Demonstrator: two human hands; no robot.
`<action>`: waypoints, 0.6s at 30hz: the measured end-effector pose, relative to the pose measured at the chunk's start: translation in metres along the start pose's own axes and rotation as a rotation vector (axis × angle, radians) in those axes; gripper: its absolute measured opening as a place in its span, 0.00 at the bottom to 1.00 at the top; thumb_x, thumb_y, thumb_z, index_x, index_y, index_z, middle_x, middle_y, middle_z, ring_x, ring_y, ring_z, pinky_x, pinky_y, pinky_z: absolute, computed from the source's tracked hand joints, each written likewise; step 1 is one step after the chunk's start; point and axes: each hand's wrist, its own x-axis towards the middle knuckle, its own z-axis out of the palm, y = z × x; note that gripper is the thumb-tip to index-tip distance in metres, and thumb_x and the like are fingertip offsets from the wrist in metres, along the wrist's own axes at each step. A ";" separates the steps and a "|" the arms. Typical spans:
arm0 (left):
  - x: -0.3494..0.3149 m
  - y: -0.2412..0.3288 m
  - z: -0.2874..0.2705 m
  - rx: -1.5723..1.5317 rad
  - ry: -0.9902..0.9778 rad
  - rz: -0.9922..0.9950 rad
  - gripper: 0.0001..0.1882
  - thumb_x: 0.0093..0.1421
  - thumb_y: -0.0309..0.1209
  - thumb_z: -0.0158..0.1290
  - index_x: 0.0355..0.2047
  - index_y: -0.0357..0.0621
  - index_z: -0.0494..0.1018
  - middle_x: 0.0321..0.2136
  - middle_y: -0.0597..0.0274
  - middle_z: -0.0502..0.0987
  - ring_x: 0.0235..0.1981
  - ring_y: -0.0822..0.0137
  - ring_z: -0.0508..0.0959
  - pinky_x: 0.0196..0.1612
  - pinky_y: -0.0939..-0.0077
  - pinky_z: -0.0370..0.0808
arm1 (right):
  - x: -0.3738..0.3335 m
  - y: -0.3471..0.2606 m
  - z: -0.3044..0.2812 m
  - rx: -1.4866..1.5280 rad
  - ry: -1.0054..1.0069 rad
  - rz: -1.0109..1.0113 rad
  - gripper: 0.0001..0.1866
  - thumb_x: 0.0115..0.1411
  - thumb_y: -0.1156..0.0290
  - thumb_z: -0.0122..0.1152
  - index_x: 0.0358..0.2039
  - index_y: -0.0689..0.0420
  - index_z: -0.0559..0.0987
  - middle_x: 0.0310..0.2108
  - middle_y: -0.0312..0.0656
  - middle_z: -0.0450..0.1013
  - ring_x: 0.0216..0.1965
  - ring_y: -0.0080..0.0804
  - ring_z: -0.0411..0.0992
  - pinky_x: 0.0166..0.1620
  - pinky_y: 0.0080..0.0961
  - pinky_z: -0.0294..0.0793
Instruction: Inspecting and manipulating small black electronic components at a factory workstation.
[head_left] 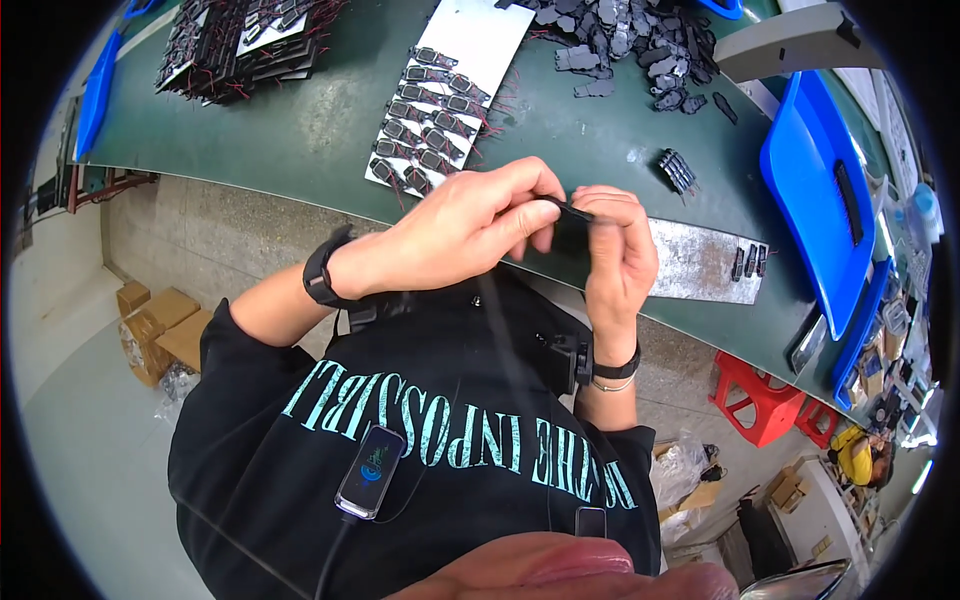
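Note:
My left hand (pixel 465 228) and my right hand (pixel 620 255) meet over the near edge of the green table. Between them, both pinch a thin black part (pixel 572 210), its ends covered by the fingers. Just beyond the left hand lies a white board (pixel 488 48) carrying rows of small black parts (pixel 437 140) with thin red wires. A grey metal plate (pixel 695 262) rests beside my right hand, with three small black pieces (pixel 750 262) near its right end. Farther back sits a small cluster of similar black pieces (pixel 677 172).
Stacked boards of wired parts (pixel 235 50) stand at the far left. Loose flat black pieces (pixel 640 45) are heaped at the back. A blue tray (pixel 810 190) and a grey curved arm (pixel 790 42) occupy the right side. Below is a red stool (pixel 755 400).

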 end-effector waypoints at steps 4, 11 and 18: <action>0.002 0.001 0.011 -0.790 -0.057 -0.326 0.13 0.73 0.37 0.47 0.48 0.39 0.69 0.34 0.62 0.79 0.31 0.72 0.81 0.26 0.81 0.77 | -0.001 -0.012 0.012 0.233 0.114 0.170 0.11 0.62 0.79 0.63 0.46 0.62 0.80 0.45 0.45 0.77 0.46 0.38 0.76 0.52 0.32 0.75; 0.006 0.000 0.023 -0.985 0.013 -0.343 0.14 0.75 0.35 0.45 0.53 0.39 0.69 0.38 0.60 0.77 0.34 0.73 0.80 0.26 0.84 0.78 | 0.002 -0.020 0.017 0.320 0.170 0.308 0.15 0.61 0.80 0.65 0.49 0.64 0.81 0.50 0.48 0.78 0.53 0.38 0.76 0.55 0.30 0.75; 0.005 -0.004 0.026 -0.854 0.037 -0.295 0.14 0.74 0.34 0.47 0.52 0.38 0.71 0.39 0.62 0.78 0.34 0.71 0.81 0.27 0.84 0.78 | 0.004 -0.025 0.015 0.095 0.184 0.263 0.11 0.61 0.80 0.64 0.45 0.66 0.83 0.45 0.48 0.81 0.50 0.38 0.78 0.53 0.30 0.76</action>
